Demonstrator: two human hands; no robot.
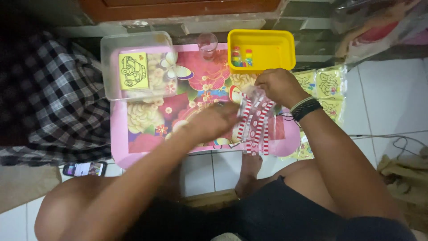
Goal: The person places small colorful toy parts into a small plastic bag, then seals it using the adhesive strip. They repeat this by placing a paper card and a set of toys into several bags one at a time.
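Note:
My right hand (278,85) pinches the top of a bunch of clear plastic bags with red and white striped edges (255,125), which hang down over the front right of a small pink table (118,134) with a flower print. My left hand (214,120), blurred by motion, is at the left side of the bags and touches them. A dark wristband sits on my right wrist.
A clear plastic box (133,64) with a yellow car picture card (133,70) stands at the table's back left. A yellow tray (262,50) with small coloured pieces is at the back right, a clear cup (207,44) beside it. Yellow picture packs (321,87) lie right of the table; a phone (84,168) lies on the floor.

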